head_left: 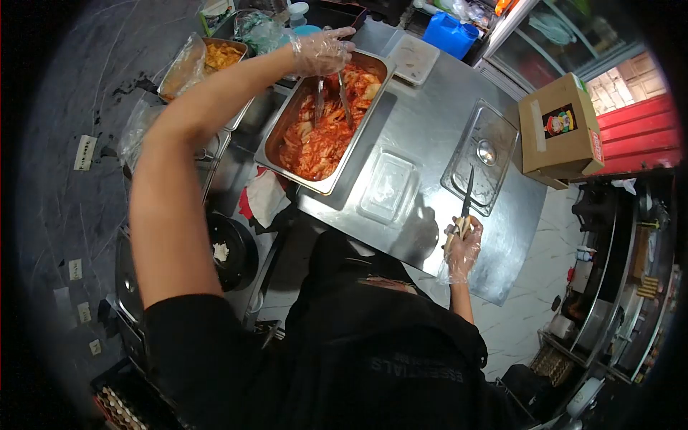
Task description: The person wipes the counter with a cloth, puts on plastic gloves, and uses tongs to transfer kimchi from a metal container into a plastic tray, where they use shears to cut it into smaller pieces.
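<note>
My left hand [322, 53], in a clear plastic glove, is over the far end of a deep steel pan [274, 136]. Metal tongs [345, 100] come down from under that hand, their two arms apart and tips in the red, sauced kimchi [313, 147]. The glove and the hand's back partly hide the grip. On the right, my right hand [464, 247], also gloved, is closed around the pale handles of scissors [469, 199]. Their dark blades point away from me, over the near edge of a steel lid [486, 152] with a round knob.
A clear plastic lid [389, 188] lies mid-table, another pale lid [414, 59] farther back. A cardboard box [559, 132] stands at the right edge. Left are a tray of yellowish food [221, 54], a cloth [266, 197] and a black pan [233, 251]. A blue jug [450, 35] sits behind.
</note>
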Action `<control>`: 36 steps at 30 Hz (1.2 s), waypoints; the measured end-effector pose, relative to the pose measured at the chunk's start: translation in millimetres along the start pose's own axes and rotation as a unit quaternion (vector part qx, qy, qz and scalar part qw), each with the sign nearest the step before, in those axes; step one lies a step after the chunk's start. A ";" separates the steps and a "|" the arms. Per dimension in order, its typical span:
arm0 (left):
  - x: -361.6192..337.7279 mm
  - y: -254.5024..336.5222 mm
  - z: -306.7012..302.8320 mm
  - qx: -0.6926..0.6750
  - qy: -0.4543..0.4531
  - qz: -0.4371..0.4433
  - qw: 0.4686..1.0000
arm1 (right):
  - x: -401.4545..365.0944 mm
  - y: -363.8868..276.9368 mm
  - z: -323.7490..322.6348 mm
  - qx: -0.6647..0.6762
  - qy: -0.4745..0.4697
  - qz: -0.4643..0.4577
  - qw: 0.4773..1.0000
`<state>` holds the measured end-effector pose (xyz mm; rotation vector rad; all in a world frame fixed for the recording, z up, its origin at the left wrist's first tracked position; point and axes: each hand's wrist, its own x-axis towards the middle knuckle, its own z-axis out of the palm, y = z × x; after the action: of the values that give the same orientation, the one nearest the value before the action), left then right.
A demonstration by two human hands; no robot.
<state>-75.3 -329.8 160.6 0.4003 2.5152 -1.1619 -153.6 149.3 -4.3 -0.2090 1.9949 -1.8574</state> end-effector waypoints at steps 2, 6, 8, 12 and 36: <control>-12.9 -4.0 -10.2 -0.010 -0.070 0.026 0.997 | 2.4 13.8 -6.5 -0.012 0.004 -0.010 1.000; -32.9 21.4 37.2 -0.124 0.063 -0.042 0.989 | -4.5 -15.6 7.6 0.007 -0.014 0.022 1.000; -28.4 28.3 43.4 -0.139 0.067 -0.076 0.985 | 1.2 -6.6 10.4 0.006 -0.023 0.015 1.000; -21.1 13.5 7.5 -0.167 0.026 -0.111 0.979 | 8.3 -1.5 16.6 -0.042 -0.040 -0.024 0.998; -165.4 40.4 -116.7 -0.404 -0.195 -0.220 0.866 | 8.0 18.3 39.0 -0.126 -0.112 -0.011 0.986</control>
<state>67.9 -232.6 273.2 -0.5912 2.4835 -0.1636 -142.8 112.2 -25.0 -0.4919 2.0678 -1.5136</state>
